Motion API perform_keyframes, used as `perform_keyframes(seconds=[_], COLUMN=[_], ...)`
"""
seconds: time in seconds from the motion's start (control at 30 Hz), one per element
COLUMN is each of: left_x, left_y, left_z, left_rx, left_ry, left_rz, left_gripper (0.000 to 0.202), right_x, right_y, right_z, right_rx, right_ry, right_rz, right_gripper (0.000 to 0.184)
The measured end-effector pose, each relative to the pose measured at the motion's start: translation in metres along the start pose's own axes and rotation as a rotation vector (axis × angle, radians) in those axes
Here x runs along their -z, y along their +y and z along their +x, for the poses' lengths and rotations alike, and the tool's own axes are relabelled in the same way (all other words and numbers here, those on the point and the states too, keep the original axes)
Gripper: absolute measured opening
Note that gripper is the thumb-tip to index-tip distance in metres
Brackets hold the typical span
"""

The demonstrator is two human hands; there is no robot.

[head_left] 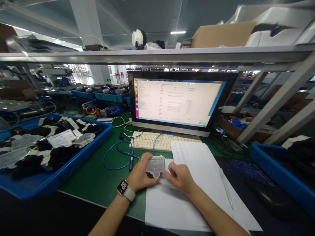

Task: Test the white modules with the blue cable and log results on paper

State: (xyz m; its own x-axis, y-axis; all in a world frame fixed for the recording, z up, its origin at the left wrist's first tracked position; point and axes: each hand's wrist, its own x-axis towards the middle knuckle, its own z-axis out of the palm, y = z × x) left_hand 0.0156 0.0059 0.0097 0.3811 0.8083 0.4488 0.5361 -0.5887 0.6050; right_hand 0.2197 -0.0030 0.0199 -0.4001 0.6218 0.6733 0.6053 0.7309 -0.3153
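Note:
A small grey-white device (155, 165) with a blue cable (118, 154) plugged into its top rests on white paper (197, 183) in front of the keyboard (157, 141). My left hand (140, 173), with a watch on its wrist, curls round the device's left side. My right hand (180, 177) pinches the device's right edge with bent fingers. Both hands hold it just above the paper.
A monitor (177, 101) showing a form stands behind the keyboard. A blue tray (56, 178) with black and white parts sits at left, another blue tray (278, 170) at right. A pen (225, 188) lies on the paper. A black mouse (267, 196) is at right. A shelf (157, 54) runs overhead.

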Motion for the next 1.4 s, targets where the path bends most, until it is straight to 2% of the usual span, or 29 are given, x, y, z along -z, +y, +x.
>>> perform_keyframes(seconds=[0.2,0.4,0.5,0.67,0.83,0.93,1.03,1.13,1.27,1.33,1.4], left_x=[0.001,-0.001,-0.002,-0.002,-0.001,0.001,0.004,0.006,0.006,0.005,0.004], left_y=[0.0,-0.001,-0.003,-0.005,-0.006,-0.007,-0.013,-0.022,-0.026,-0.026,-0.027], left_z=[0.0,-0.001,-0.002,-0.002,-0.003,-0.004,-0.007,-0.007,-0.005,-0.003,-0.002], left_rx=[0.012,-0.004,-0.011,-0.014,-0.03,-0.09,-0.151,-0.148,-0.134,-0.154,-0.188], left_ry=[-0.013,0.008,0.008,0.011,0.012,0.072,0.244,0.383,0.421,0.436,0.457], left_rz=[-0.008,0.007,0.01,0.013,0.036,0.081,0.113,0.065,0.049,0.057,0.068], left_gripper=[0.079,0.077,0.076,0.078,0.08,0.086,0.078,0.062,0.054,0.052,0.047], right_x=[-0.001,0.004,0.004,0.002,0.0,0.004,0.021,0.052,0.098,0.116,0.129], right_y=[0.006,0.007,0.01,0.013,0.01,0.011,0.018,0.029,0.051,0.068,0.087], right_z=[-0.001,0.003,0.004,0.004,0.004,0.006,0.009,0.009,-0.006,-0.019,-0.032], right_rx=[-0.155,-0.312,-0.353,-0.387,-0.405,-0.361,-0.348,-0.412,-0.579,-0.7,-0.832], right_ry=[-0.109,-0.342,-0.415,-0.405,-0.406,-0.402,-0.287,0.008,0.377,0.463,0.483], right_rz=[0.001,0.055,0.083,0.147,0.19,0.203,0.233,0.213,-0.007,-0.174,-0.336], right_gripper=[0.02,0.067,0.08,0.067,0.061,0.06,0.059,0.057,0.056,0.059,0.061])
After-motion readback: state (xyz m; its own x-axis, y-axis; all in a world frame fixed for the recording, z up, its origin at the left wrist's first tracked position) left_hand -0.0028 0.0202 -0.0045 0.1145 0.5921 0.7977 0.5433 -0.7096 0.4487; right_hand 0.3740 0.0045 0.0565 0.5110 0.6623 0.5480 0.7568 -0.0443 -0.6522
